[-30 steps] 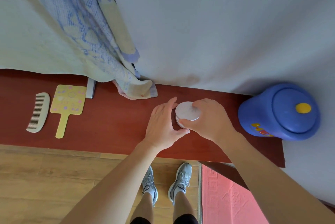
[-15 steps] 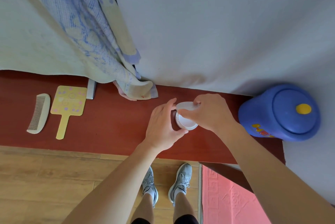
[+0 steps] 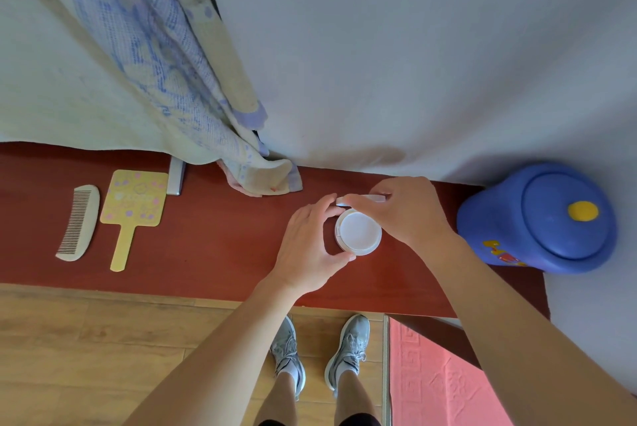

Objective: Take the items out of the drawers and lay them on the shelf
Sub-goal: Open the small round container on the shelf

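A small round white jar (image 3: 358, 232) stands on the red-brown shelf (image 3: 213, 239), its white inside showing from above. My left hand (image 3: 310, 246) curls around the jar's left side and grips it. My right hand (image 3: 406, 215) holds the jar's white lid (image 3: 360, 198) tilted up on edge just behind the jar. A cream comb (image 3: 78, 223) and a yellow hand mirror (image 3: 132, 212) lie flat on the shelf at the left.
A blue lidded pot (image 3: 541, 219) with a yellow knob stands at the shelf's right end. A blue-and-cream towel (image 3: 179, 81) hangs down onto the shelf against the white wall. A grey flat object (image 3: 175, 176) lies behind the mirror. Below are a wooden floor and a pink mat (image 3: 444, 377).
The lid was on the jar a second ago. My right hand has lifted it off and tipped it back behind the jar; my left hand has kept its grip.
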